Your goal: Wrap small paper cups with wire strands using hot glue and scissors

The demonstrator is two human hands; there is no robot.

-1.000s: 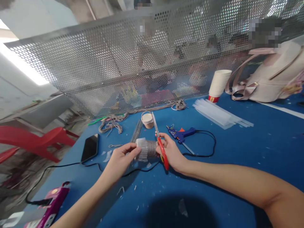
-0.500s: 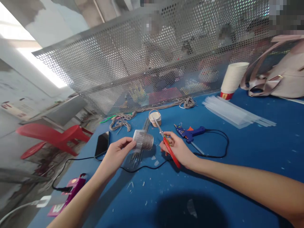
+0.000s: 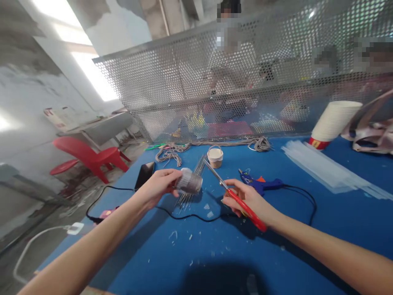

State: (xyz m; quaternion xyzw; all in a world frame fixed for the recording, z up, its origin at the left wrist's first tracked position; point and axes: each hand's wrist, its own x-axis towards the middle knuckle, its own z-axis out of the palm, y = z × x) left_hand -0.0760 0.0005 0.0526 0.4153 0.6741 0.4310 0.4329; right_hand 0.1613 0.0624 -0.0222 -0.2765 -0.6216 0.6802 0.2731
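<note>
My left hand [image 3: 159, 185] grips a small cup wrapped in grey cord [image 3: 190, 182], held on its side just above the blue table [image 3: 322, 221]. My right hand [image 3: 247, 199] holds red-handled scissors [image 3: 235, 196], blades pointing up-left toward the cup, a short gap away. Under the cup lies a bundle of thin grey sticks [image 3: 192, 187]. A second small cup with a cord handle [image 3: 215, 157] stands behind them.
A blue glue gun [image 3: 262, 185] with a black cable lies right of my right hand. A phone [image 3: 145, 175], grey cord [image 3: 172, 150], clear glue sticks [image 3: 325, 169], stacked paper cups [image 3: 333, 122] and a bag [image 3: 371, 131] sit around. A perforated metal screen [image 3: 190, 82] bounds the far edge; people sit behind it.
The cup and scissors, touching a second ago, have come apart: my left hand carried the cup left and my right hand lowered the scissors to the right. The view has swung left.
</note>
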